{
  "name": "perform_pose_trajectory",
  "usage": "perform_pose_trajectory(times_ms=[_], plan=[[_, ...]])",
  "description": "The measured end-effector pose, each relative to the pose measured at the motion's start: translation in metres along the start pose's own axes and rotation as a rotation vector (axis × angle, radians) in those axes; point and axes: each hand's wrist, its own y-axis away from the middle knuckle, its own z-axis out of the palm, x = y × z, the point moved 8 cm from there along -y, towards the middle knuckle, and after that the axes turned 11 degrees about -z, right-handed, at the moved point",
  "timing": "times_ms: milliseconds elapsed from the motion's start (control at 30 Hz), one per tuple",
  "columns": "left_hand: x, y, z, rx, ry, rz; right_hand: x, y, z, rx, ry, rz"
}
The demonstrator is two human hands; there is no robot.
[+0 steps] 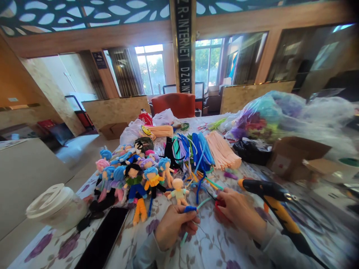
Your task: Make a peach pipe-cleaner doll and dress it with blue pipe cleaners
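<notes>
Near the table's front, my left hand (pixel 174 226) pinches a small blue fuzzy piece (pixel 190 209). A pale green pipe cleaner (pixel 204 202) runs by its fingers toward the right. My right hand (pixel 238 209) is closed around red-handled scissors (pixel 220 205), whose dark blades point up and left beside the pale green strand. Just beyond my left hand lies a small doll (pixel 178 192) with a bare peach head and a pale green top. Loose blue and yellow pipe cleaners (pixel 200 183) lie beyond the scissors.
Finished-looking dolls (pixel 134 173) are heaped at left, behind a black phone (pixel 102 239) and a lidded white cup (pixel 57 207). Bundles of blue (pixel 200 149) and peach pipe cleaners (pixel 223 151) lie behind. At right are a black-and-yellow glue gun (pixel 276 207), a cardboard box (pixel 297 157) and plastic bags (pixel 280 112).
</notes>
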Motion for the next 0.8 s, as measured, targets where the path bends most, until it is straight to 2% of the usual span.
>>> perform_pose_trajectory(times_ms=[167, 300, 400, 500, 633, 800], plan=[[0.000, 0.000, 0.002, -0.018, -0.015, 0.004, -0.009, -0.002, -0.006, -0.074, -0.147, -0.124], [0.001, 0.002, 0.005, -0.039, -0.043, 0.005, -0.032, -0.005, -0.017, 0.006, -0.238, -0.149], [0.000, 0.002, 0.007, -0.050, -0.067, 0.008, -0.063, -0.009, -0.017, 0.088, -0.402, -0.252], [-0.001, 0.001, 0.006, -0.053, -0.087, 0.008, -0.081, -0.013, -0.010, 0.112, -0.474, -0.288], [-0.001, 0.001, 0.006, -0.056, -0.104, 0.011, -0.087, -0.018, -0.002, 0.085, -0.476, -0.291], [-0.003, -0.001, 0.006, -0.053, -0.082, 0.004, -0.076, -0.018, -0.003, 0.077, -0.462, -0.239]])
